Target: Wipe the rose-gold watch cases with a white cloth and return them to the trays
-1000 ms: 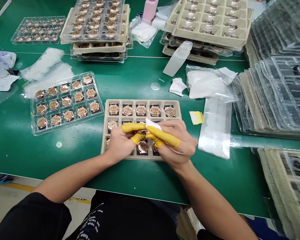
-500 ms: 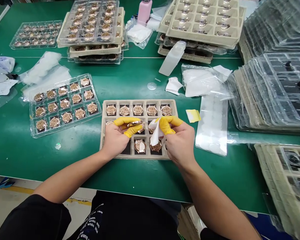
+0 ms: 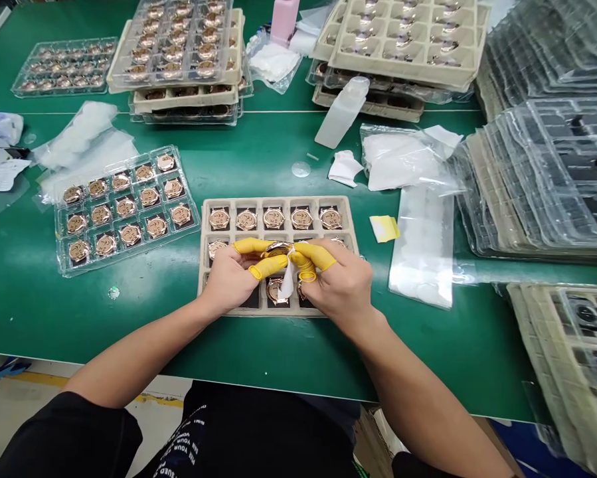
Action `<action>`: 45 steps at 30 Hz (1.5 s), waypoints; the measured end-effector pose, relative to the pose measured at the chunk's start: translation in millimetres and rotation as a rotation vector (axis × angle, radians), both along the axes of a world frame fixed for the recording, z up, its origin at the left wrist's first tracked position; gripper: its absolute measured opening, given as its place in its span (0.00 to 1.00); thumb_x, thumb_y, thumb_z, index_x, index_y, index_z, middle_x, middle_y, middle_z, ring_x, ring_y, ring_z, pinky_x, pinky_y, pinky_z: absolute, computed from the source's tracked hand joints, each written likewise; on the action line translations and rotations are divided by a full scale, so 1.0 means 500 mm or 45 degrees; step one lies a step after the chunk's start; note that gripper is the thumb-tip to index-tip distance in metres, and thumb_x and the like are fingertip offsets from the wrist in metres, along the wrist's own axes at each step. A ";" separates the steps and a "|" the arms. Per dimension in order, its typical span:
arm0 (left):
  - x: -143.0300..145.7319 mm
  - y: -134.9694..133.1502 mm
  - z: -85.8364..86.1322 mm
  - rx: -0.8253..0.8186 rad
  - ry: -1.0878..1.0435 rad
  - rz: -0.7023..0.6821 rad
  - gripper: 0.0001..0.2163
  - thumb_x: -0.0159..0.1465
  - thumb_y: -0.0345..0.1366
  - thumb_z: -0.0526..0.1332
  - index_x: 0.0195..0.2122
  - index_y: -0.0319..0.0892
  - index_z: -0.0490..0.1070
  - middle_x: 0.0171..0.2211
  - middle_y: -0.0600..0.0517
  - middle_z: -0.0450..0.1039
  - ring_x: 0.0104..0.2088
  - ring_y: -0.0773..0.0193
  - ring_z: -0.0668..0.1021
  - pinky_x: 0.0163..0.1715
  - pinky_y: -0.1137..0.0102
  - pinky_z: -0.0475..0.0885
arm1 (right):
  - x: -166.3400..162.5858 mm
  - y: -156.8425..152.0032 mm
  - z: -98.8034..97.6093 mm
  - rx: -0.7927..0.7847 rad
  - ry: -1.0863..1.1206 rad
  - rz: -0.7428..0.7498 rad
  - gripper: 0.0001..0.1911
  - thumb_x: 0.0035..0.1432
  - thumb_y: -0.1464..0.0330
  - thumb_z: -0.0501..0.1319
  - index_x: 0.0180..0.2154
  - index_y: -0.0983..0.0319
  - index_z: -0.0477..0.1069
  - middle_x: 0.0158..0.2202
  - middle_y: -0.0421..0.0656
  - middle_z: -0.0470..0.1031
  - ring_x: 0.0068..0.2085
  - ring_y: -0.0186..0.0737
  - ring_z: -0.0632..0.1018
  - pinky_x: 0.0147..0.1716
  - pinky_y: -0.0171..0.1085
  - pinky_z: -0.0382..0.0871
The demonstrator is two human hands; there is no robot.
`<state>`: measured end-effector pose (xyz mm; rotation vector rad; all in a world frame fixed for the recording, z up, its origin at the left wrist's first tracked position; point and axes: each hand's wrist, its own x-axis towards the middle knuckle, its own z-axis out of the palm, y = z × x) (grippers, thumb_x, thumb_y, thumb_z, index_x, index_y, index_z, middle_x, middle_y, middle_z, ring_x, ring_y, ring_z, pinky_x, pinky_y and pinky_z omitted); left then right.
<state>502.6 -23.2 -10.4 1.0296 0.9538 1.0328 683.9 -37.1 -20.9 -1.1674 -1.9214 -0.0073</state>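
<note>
My left hand (image 3: 233, 272), with yellow finger cots on thumb and forefinger, pinches a rose-gold watch case (image 3: 278, 248) by its edge. My right hand (image 3: 335, 272), also in yellow cots, is closed on a white cloth (image 3: 287, 282) and presses it against the right side of that case. Both hands are above a beige tray (image 3: 275, 202) of rose-gold watch cases lying on dark pads. One front compartment (image 3: 251, 299), beside my left hand, shows only its dark pad. Part of the tray's middle and front rows is hidden by my hands.
A clear tray of watch cases (image 3: 129, 207) lies left. Stacked trays (image 3: 178, 99) stand at the back, with more stacks (image 3: 542, 179) along the right. A white plastic bottle (image 3: 342, 113), a crumpled white cloth (image 3: 345, 167), bagged white cloths (image 3: 402, 159) and a yellow-white paper (image 3: 384, 228) lie beyond the tray.
My right hand has moved left with the white cloth, bringing it from beside the watch case into contact with it. My left hand keeps its pinch, nearly in place.
</note>
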 end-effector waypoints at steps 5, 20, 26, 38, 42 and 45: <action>-0.003 -0.007 -0.007 0.298 0.080 0.088 0.10 0.55 0.35 0.75 0.39 0.42 0.83 0.39 0.50 0.85 0.39 0.60 0.85 0.44 0.66 0.83 | -0.016 -0.001 0.019 -0.560 0.420 0.161 0.09 0.64 0.68 0.58 0.30 0.60 0.69 0.27 0.40 0.70 0.28 0.34 0.69 0.28 0.34 0.62; -0.027 0.015 -0.023 1.298 0.591 0.466 0.17 0.59 0.17 0.64 0.43 0.46 0.81 0.39 0.54 0.85 0.43 0.65 0.85 0.45 0.68 0.83 | 0.018 -0.002 0.040 0.090 0.443 0.135 0.12 0.59 0.73 0.64 0.44 0.54 0.80 0.37 0.43 0.82 0.34 0.39 0.80 0.30 0.39 0.74; -0.020 -0.001 -0.019 1.285 0.594 0.402 0.13 0.60 0.22 0.68 0.43 0.46 0.81 0.40 0.53 0.85 0.40 0.65 0.85 0.42 0.70 0.82 | 0.004 -0.019 0.012 0.268 0.112 0.136 0.25 0.56 0.79 0.62 0.53 0.55 0.76 0.40 0.44 0.84 0.34 0.39 0.82 0.29 0.37 0.72; -0.027 0.028 0.017 -0.025 0.185 0.014 0.16 0.58 0.39 0.72 0.45 0.41 0.74 0.28 0.54 0.76 0.22 0.69 0.78 0.24 0.71 0.78 | 0.042 0.020 0.057 -0.217 0.423 -0.334 0.09 0.63 0.60 0.64 0.39 0.58 0.80 0.32 0.42 0.80 0.34 0.39 0.78 0.39 0.42 0.73; -0.076 0.048 0.045 0.295 0.707 -0.447 0.07 0.61 0.37 0.66 0.40 0.44 0.80 0.26 0.52 0.79 0.20 0.69 0.75 0.21 0.73 0.68 | 0.057 0.017 0.074 -0.221 0.715 -0.375 0.13 0.59 0.62 0.69 0.44 0.60 0.82 0.40 0.46 0.83 0.41 0.43 0.81 0.48 0.47 0.75; -0.092 0.030 0.051 0.521 1.184 -0.793 0.07 0.59 0.32 0.66 0.35 0.47 0.83 0.20 0.54 0.76 0.17 0.67 0.71 0.22 0.71 0.63 | 0.057 0.020 0.080 -0.255 0.973 -0.338 0.16 0.55 0.63 0.72 0.45 0.63 0.82 0.42 0.48 0.83 0.43 0.44 0.82 0.49 0.46 0.76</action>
